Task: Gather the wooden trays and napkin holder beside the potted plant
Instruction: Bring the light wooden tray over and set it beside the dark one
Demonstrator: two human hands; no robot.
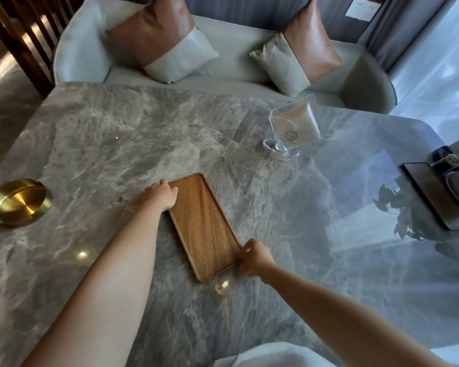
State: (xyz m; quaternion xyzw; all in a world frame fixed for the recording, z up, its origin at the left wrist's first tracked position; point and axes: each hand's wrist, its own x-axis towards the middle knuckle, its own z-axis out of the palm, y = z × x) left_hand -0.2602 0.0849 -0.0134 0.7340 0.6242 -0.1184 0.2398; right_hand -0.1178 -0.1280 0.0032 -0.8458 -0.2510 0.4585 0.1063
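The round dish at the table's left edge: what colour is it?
Shiny gold, like brushed brass; the head view shows it.

Bare marble desk point(104, 133) lay open all around the wooden tray point(204, 229), leaving wide room to pass on every side. Toward the far right stood the clear napkin holder point(293, 125), apart from the tray. A brass dish point(17, 202) sat near the left edge. A dark tray point(432, 194) with small items crowded the right edge.
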